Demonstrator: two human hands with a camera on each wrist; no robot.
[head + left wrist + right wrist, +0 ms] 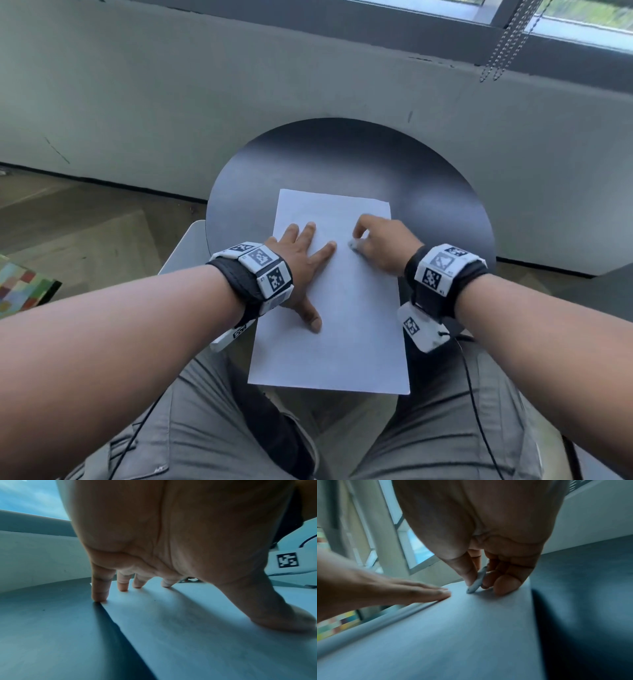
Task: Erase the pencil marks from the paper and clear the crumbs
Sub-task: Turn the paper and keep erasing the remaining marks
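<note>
— What does the person sit at?

— A small round table with a dark, matte, smooth top, pushed against a low pale grey wall under a window. A metal bead chain hangs at the upper right, the floor at the left looks like wood, and a block of coloured squares shows at the left edge.

— And the sheet?

— The white paper, plain and rectangular, lies flat on the table with its near edge overhanging toward the person's lap. Any pencil marks are too faint to make out.

— The hands?

— The left hand lies spread, fingers straight, fingertips and thumb pressing the paper's left part. The right hand is curled, pinching a small pale eraser between thumb and fingers, its tip touching the paper's upper part, near the left forefinger.
</note>
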